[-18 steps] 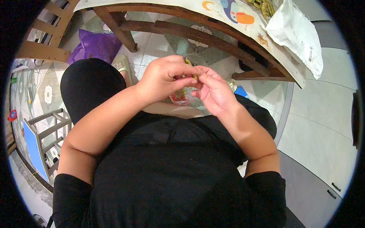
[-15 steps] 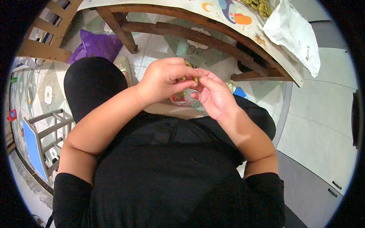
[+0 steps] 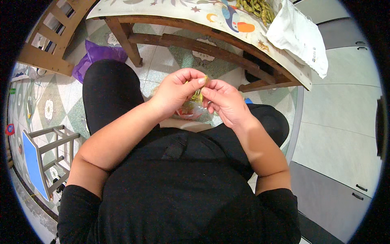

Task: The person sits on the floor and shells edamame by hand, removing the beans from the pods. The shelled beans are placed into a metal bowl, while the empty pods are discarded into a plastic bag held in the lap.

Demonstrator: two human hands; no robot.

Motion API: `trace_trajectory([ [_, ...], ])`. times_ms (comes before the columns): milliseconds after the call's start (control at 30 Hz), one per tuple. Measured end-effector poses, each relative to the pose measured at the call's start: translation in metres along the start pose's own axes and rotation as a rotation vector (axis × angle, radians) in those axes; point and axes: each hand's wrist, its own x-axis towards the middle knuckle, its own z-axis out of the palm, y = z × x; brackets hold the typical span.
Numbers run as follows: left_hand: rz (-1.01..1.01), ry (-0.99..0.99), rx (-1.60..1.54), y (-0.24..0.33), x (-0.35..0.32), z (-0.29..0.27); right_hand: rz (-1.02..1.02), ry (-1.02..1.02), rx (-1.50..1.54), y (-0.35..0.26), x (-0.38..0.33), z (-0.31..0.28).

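Raised slightly, both hands (image 3: 203, 95) pinch a yellowish pod (image 3: 199, 92).

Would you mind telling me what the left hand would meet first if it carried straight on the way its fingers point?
The left hand points toward the right hand, with a small yellow-green pod pinched between them. It would likely meet that pod first, then the right hand's fingertips, though depth is hard to judge.

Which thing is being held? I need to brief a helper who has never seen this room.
Below the wooden table's edge, above the lap, the left hand and right hand meet. Pinched between their fingertips is a small yellow-green pod, partly hidden; unlike the pods piled on the table, it alone is held.
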Motion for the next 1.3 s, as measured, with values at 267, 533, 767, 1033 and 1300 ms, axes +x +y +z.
trace_trajectory([
  [267,0.141,-0.046,0.078,0.001,0.011,-0.013,0.052,-0.029,-0.021,-0.013,0.012,-0.002],
  [533,0.205,-0.066,0.176,-0.001,0.024,-0.017,-0.029,0.016,-0.083,-0.007,0.025,-0.006],
  [767,-0.043,-0.08,-0.416,-0.013,0.02,-0.014,-0.079,-0.034,0.021,-0.002,0.029,-0.007],
  [1033,-0.007,-0.027,-0.255,-0.013,0.027,-0.013,-0.201,0.035,-0.221,-0.001,0.036,-0.014],
  [1300,-0.059,-0.028,-0.148,-0.021,0.037,-0.022,-0.218,0.117,-0.352,0.006,0.038,-0.013],
])
